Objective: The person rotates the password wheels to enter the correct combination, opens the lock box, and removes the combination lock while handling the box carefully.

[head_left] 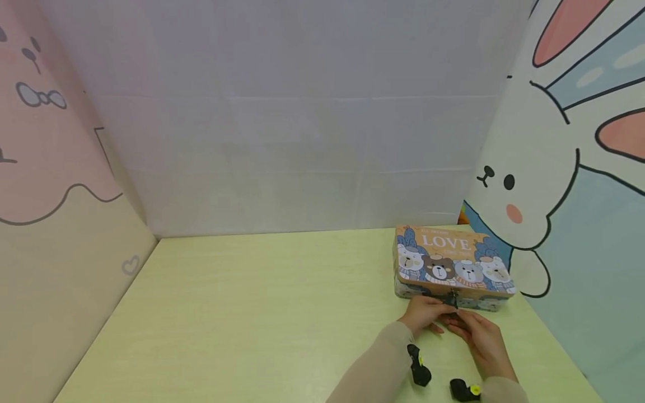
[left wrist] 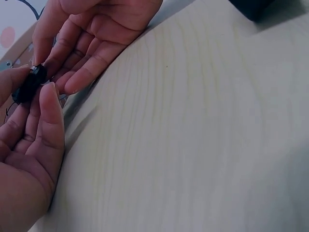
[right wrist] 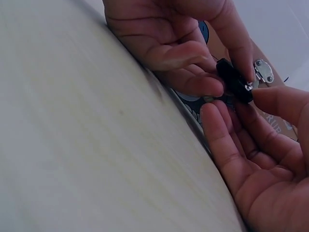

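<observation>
A tin box [head_left: 453, 245] with "LOVE" and cartoon bears on its closed lid sits at the right of the table. At its front, my left hand [head_left: 423, 314] and right hand [head_left: 482, 340] meet below the metal clasp [right wrist: 263, 71]. Between their fingertips is a small black padlock [right wrist: 234, 81] with a bit of bright metal at one end. Both hands pinch it, as the left wrist view also shows. Fingers cover part of the padlock, so whether its metal end passes through the clasp cannot be told.
The pale wood-grain table [head_left: 242, 313] stretches to the left of the box. A whitish wall [head_left: 302, 123] rises behind it. Close on the right stands a rabbit-print panel [head_left: 579, 224]; a pink and cream panel [head_left: 60, 168] flanks the left. Black devices [head_left: 419, 366] sit at both wrists.
</observation>
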Available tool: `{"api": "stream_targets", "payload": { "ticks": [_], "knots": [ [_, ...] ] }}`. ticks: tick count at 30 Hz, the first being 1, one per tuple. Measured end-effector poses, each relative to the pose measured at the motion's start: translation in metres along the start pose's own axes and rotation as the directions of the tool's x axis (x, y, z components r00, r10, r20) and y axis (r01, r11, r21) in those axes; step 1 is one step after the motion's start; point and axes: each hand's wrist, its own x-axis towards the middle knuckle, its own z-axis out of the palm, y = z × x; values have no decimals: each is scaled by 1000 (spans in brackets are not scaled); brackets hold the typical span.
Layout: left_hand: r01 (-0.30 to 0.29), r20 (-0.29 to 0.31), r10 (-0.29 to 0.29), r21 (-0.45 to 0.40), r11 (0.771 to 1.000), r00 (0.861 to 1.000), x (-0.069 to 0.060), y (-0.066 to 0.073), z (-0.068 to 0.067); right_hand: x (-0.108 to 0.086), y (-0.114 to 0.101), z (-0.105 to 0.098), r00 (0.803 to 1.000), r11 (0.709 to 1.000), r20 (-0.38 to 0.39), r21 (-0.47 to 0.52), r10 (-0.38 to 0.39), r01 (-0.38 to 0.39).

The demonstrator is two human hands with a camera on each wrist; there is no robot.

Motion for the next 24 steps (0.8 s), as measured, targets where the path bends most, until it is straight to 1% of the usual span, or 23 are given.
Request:
{"api": "stream_targets", "payload": {
  "ticks": [2,6,16,24],
  "knots": [
    [8,18,-7,-20,1000,1000,1,-1,-2,0,1,0,1000,1000,-10,-1,4,-4],
    [20,24,-19,-53,998,1000,3,-2,-3,1,1,0,1000,1000,-17,-9,6,-6],
    [30,-4,-31,-70,997,1000,4,-4,-2,1,0,0,1000,1000,-16,-14,10,-11],
    [30,-31,-32,-61,998,999,2,-2,-1,2,0,0,1000,1000,-10,-8,4,-4]
  ]
}}
